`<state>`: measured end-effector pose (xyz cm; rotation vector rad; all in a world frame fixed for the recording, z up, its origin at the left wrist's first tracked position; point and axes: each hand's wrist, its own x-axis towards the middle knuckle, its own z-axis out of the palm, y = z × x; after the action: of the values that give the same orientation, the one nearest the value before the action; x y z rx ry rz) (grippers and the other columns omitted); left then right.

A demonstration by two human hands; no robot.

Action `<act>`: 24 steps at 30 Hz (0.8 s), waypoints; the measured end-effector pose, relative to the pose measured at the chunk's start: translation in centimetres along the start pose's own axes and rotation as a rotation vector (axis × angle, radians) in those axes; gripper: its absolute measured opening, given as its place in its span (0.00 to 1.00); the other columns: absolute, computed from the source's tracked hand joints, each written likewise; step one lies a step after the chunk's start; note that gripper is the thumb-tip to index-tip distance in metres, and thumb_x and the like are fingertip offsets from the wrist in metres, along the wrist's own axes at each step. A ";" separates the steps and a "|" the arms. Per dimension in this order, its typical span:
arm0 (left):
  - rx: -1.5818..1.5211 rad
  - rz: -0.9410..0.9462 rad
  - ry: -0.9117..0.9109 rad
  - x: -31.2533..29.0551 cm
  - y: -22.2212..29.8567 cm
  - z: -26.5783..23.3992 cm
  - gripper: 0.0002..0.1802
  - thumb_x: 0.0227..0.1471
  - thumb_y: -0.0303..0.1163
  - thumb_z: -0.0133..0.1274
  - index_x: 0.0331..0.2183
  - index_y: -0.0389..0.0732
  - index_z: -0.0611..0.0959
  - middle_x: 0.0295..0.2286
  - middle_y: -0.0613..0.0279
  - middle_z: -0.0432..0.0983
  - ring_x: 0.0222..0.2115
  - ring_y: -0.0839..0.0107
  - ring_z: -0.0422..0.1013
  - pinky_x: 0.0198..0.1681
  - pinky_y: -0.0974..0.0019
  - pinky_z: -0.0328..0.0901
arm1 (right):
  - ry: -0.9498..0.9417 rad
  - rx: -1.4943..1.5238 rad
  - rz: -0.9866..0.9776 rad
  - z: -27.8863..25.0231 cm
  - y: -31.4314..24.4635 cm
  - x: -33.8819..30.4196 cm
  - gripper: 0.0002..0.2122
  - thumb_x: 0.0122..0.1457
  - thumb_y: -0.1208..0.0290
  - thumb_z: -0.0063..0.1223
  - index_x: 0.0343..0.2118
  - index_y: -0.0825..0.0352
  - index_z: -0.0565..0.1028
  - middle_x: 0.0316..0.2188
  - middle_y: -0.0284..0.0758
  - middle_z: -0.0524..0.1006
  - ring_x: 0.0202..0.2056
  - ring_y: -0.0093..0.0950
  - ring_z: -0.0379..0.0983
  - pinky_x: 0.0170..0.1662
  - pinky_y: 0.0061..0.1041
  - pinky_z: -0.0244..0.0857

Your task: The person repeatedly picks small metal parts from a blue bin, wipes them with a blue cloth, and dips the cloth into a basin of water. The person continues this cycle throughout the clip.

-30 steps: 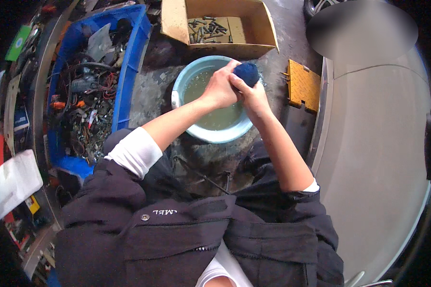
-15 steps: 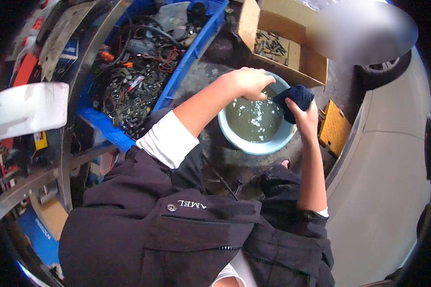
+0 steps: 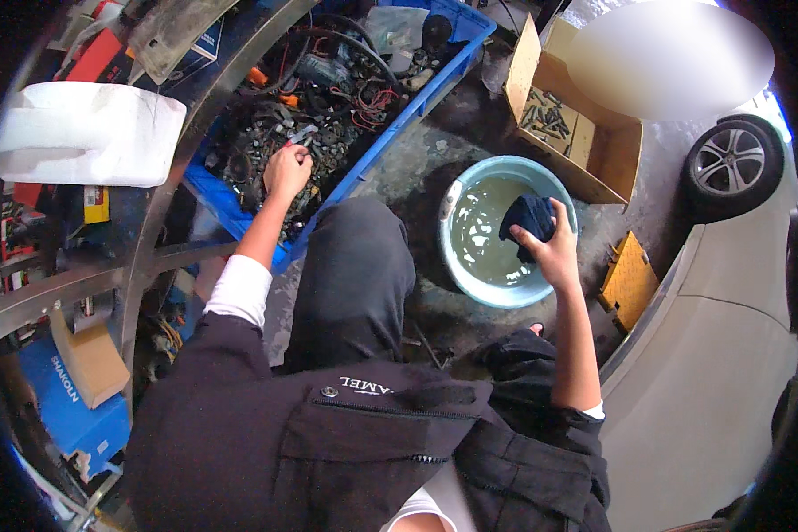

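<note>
My right hand (image 3: 554,246) grips a bunched dark blue cloth (image 3: 525,226) above the light blue basin (image 3: 449,257), which holds murky water. Over in the blue crate (image 3: 356,180) at the left, my left hand (image 3: 287,172) reaches into a heap of small metal parts (image 3: 255,133). Its fingers are curled together beside a small red and silver piece (image 3: 303,135). What they pinch, if anything, is hidden.
Behind the basin stands an open cardboard box (image 3: 614,152) with several dark cylindrical parts (image 3: 545,117). A yellow panel (image 3: 629,277) lies between the basin and a pale car (image 3: 696,355). Metal shelving (image 3: 155,160) with boxes borders the left side.
My left hand has left the basin and moved left into the crate. The cloth stays in my right hand, now held over the water. The view has shifted, showing more of the car's wheel.
</note>
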<state>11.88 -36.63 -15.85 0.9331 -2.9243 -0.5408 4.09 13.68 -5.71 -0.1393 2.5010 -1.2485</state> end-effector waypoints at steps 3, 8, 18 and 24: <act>0.140 -0.062 0.025 1.8 -1.7 2.3 0.21 0.52 0.45 0.61 0.47 0.47 0.86 0.47 0.53 0.81 0.46 0.49 0.78 0.48 0.48 0.73 | -0.031 -0.066 -0.051 1.0 1.0 0.4 0.38 0.49 0.60 0.75 0.60 0.67 0.66 0.42 0.50 0.82 0.41 0.38 0.84 0.43 0.34 0.78; 0.272 -0.018 0.055 3.1 0.9 3.6 0.17 0.52 0.43 0.64 0.42 0.47 0.87 0.41 0.54 0.82 0.43 0.49 0.79 0.44 0.47 0.74 | -0.091 -0.123 0.009 0.9 0.6 0.2 0.39 0.48 0.61 0.76 0.61 0.68 0.66 0.43 0.52 0.82 0.45 0.40 0.83 0.48 0.35 0.76; 0.017 0.112 0.318 2.5 0.3 1.1 0.17 0.56 0.47 0.60 0.37 0.44 0.86 0.38 0.55 0.81 0.36 0.51 0.79 0.40 0.50 0.72 | -0.067 0.069 0.005 0.4 -0.1 0.2 0.39 0.47 0.58 0.77 0.60 0.68 0.70 0.42 0.48 0.83 0.41 0.33 0.83 0.45 0.32 0.77; -0.963 0.247 -0.111 -4.2 19.1 -8.4 0.13 0.66 0.35 0.55 0.47 0.39 0.74 0.42 0.56 0.78 0.43 0.68 0.79 0.41 0.62 0.79 | 0.062 0.477 -0.075 -1.4 0.1 0.0 0.35 0.53 0.57 0.73 0.59 0.70 0.71 0.47 0.39 0.81 0.46 0.26 0.79 0.51 0.27 0.73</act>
<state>5.75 -22.35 -1.29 0.3998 -2.2772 -1.7529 3.56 14.80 -4.98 -0.0771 2.1861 -1.8627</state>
